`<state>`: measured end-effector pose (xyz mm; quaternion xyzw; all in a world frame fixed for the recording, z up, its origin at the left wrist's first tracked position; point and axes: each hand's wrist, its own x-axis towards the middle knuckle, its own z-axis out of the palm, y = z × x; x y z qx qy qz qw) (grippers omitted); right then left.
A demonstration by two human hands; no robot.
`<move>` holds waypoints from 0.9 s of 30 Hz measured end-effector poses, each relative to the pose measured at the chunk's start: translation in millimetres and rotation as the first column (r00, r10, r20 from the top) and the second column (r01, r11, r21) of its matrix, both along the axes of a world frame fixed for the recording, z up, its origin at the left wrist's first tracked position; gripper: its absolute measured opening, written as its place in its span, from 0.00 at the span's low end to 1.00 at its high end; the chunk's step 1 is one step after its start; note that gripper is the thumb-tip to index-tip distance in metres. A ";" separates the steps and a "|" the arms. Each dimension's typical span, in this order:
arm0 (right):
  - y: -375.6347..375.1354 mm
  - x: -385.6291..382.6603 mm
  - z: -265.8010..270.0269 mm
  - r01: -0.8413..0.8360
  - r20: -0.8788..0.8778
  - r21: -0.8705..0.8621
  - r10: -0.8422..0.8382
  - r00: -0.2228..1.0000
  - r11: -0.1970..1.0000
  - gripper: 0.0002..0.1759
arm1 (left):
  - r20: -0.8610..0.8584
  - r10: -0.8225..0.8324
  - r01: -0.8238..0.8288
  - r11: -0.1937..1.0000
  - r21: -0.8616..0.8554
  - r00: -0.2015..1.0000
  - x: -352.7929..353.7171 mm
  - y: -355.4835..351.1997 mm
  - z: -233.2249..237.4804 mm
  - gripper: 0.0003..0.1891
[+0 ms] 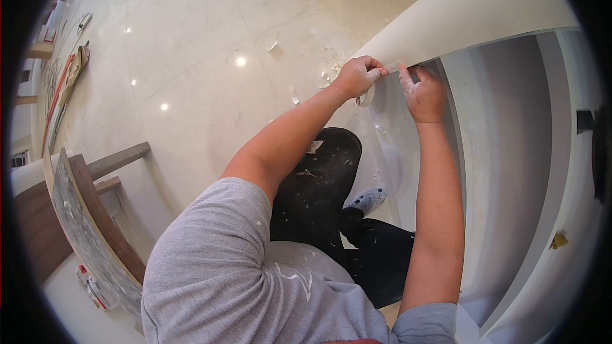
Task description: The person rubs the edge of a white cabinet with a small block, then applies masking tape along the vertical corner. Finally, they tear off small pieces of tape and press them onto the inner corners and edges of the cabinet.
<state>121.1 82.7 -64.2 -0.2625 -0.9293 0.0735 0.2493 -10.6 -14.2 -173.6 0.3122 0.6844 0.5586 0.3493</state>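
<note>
A short, pale strip of tape (pixel 393 66) is stretched between my two hands at the lower edge of a white curved panel (pixel 472 9). My left hand (pixel 358 78) pinches one end between thumb and fingers. Just below it shows part of a pale tape roll (pixel 366 97), mostly hidden by the hand. My right hand (pixel 425 94) is closed on the strip's other end, thumb upward, close against the panel edge. White dust coats the fingers of both hands.
Right of my arm stands a curved white structure with a grey recess (pixel 510 102). White scraps (pixel 273 46) and crumbs lie on the glossy tiled floor (pixel 191 44). At left are a curved wooden piece (pixel 95 216), a wooden bar (pixel 119 160) and a long folded bundle (pixel 67 89).
</note>
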 end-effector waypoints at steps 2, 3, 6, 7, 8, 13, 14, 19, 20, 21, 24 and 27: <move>-0.7 0.0 1.3 0.002 0.010 0.004 -0.002 1.000 1.000 0.15 | 0.001 0.002 -0.002 1.000 -0.010 1.000 0.2 0.7 -0.2 0.13; -0.7 0.0 1.9 0.004 0.015 0.006 -0.004 1.000 1.000 0.15 | 0.004 0.002 -0.002 1.000 -0.017 1.000 0.3 1.3 -0.2 0.13; 0.9 0.3 -0.4 0.000 0.004 0.010 0.000 1.000 1.000 0.15 | 0.023 0.000 0.001 0.999 -0.042 1.000 0.3 0.2 6.2 0.12; 0.3 0.1 0.8 0.002 0.008 0.011 -0.002 1.000 1.000 0.15 | 0.031 -0.001 0.003 0.999 -0.051 1.000 0.3 -0.3 7.6 0.12; -1.2 -0.2 2.9 0.004 0.013 0.012 -0.004 1.000 1.000 0.15 | 0.027 -0.003 0.004 0.999 -0.050 1.000 0.1 -0.4 7.3 0.12; -1.0 0.2 2.5 0.002 0.017 -0.005 -0.002 1.000 1.000 0.14 | 0.052 -0.007 0.008 1.000 -0.026 0.999 -0.3 -1.7 9.0 0.12; -1.0 0.1 2.4 0.001 0.017 -0.007 -0.001 1.000 1.000 0.14 | 0.055 -0.010 0.012 1.000 -0.027 0.998 -0.8 -1.7 9.2 0.12; -0.1 0.2 0.7 -0.011 -0.006 -0.008 0.011 1.000 1.000 0.14 | 0.036 -0.019 0.020 0.999 -0.024 0.999 -2.6 -0.7 9.5 0.12; -1.2 -0.2 2.0 -0.010 -0.006 -0.011 0.010 1.000 1.000 0.13 | 0.035 -0.020 0.021 1.000 -0.023 0.999 -2.6 -0.9 9.4 0.12; -1.9 -0.4 2.8 -0.008 -0.007 -0.014 0.008 1.000 1.000 0.13 | 0.033 -0.020 0.021 1.000 -0.022 0.999 -2.6 -1.1 9.4 0.12; -0.4 0.6 1.2 -0.005 0.026 0.010 0.004 1.000 1.000 0.13 | 0.031 -0.015 0.016 1.000 -0.023 0.999 -2.4 -0.2 8.0 0.12; -0.6 0.4 -0.5 -0.002 0.026 -0.004 0.002 1.000 1.000 0.13 | 0.040 -0.007 0.008 1.000 -0.010 0.999 -1.7 1.0 5.5 0.12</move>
